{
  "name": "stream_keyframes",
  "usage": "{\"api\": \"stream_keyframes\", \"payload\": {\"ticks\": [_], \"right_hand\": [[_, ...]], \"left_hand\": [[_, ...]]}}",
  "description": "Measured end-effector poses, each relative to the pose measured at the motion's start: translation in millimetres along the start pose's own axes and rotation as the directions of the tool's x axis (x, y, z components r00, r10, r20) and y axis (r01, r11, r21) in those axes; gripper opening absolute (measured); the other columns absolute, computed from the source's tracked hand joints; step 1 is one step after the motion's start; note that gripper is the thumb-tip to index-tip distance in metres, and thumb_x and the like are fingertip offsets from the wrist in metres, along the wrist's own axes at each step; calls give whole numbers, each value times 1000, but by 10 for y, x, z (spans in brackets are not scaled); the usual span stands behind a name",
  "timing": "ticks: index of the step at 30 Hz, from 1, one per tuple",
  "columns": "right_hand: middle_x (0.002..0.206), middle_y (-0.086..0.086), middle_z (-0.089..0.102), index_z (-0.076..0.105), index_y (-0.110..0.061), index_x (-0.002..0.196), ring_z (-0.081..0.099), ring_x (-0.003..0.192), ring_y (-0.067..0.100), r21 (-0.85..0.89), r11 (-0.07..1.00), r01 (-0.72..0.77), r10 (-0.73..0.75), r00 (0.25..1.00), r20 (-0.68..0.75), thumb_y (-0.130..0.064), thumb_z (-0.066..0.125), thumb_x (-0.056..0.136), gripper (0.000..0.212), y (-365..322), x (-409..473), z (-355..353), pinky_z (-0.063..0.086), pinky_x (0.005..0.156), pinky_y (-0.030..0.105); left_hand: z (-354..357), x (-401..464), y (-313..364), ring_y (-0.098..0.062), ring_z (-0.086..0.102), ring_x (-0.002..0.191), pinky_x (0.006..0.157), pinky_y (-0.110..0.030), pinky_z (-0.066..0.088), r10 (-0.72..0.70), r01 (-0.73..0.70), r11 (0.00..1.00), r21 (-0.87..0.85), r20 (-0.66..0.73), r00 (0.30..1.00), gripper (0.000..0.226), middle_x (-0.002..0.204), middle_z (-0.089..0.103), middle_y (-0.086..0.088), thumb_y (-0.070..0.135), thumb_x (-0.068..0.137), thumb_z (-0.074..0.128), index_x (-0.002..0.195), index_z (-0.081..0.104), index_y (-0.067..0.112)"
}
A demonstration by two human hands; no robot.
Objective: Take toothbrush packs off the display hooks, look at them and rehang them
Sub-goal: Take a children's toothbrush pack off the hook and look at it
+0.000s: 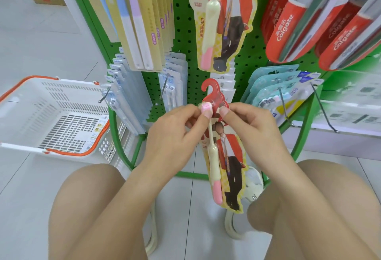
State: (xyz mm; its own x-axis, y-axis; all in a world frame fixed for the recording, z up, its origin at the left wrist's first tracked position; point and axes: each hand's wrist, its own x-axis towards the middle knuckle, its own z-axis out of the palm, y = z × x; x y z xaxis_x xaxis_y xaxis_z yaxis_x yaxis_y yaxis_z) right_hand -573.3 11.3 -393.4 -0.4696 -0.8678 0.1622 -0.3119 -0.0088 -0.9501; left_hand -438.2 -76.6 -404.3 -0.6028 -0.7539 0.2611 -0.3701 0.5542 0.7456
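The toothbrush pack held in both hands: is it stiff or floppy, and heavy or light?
The toothbrush pack is probably fairly stiff: it hangs flat below the left hand and right hand, which pinch only its top. It seems light, since fingertips alone carry it. Its thin red hook might bend if forced.

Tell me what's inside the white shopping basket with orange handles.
The white slotted plastic basket holds a flat white printed card pack lying near its right wall. The near rim hides part of the floor.
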Motion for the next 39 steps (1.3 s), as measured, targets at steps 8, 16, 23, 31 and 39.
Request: {"api": "stream_keyframes", "payload": {"ticks": [8, 16, 23, 31, 39], "right_hand": [[70, -1, 68, 69, -14, 84, 62, 61, 8, 382, 912, -150, 194, 978, -79, -16, 49, 98, 25, -42, 49, -81, 50, 58, 18], [88, -3, 70, 59, -21, 97, 68, 82, 10, 396, 903, -168, 270, 938, -218, -48, 62, 86, 29, -46, 77, -55, 52, 74, 18], [71, -12, 64, 52, -12, 86, 62, 64, -3, 302, 950, -81, 152, 964, -217, -16, 67, 85, 16, -60, 57, 24, 49, 66, 12], [63, -13, 62, 49, -10, 90, 58, 60, -2, 372, 927, -32, 193, 894, -404, -28, 64, 88, 24, -147, 61, -81, 50, 69, 21], [65, -14, 54, 47, -16, 90, 54, 59, 1, 434, 901, -9, 248, 832, -496, -28, 68, 87, 24, -121, 70, -149, 47, 59, 25]], "left_hand": [[-112, 63, -12, -9, 68, 90, 79, -30, 55, -218, 293, 836, -463, 209, 953, 28, 101, 72, 10, 49, 78, 68, 100, 66, 32], [-54, -18, 91, -6, 61, 60, 59, -28, 53, -140, 183, 917, -355, 142, 980, 10, 70, 71, 16, 29, 83, 69, 77, 74, 36], [-40, -23, 89, 1, 54, 56, 57, -15, 42, -84, 106, 958, -268, 91, 992, 8, 68, 69, 20, 34, 83, 68, 78, 74, 36], [-111, 0, 3, -32, 68, 80, 68, -44, 55, -141, 273, 941, -201, 499, 855, 52, 84, 73, -7, 57, 63, 72, 98, 70, 18], [-143, 20, 5, -27, 67, 73, 59, -29, 52, -146, 276, 920, -280, 407, 902, 30, 89, 72, -11, 28, 74, 79, 97, 66, 14]]}}
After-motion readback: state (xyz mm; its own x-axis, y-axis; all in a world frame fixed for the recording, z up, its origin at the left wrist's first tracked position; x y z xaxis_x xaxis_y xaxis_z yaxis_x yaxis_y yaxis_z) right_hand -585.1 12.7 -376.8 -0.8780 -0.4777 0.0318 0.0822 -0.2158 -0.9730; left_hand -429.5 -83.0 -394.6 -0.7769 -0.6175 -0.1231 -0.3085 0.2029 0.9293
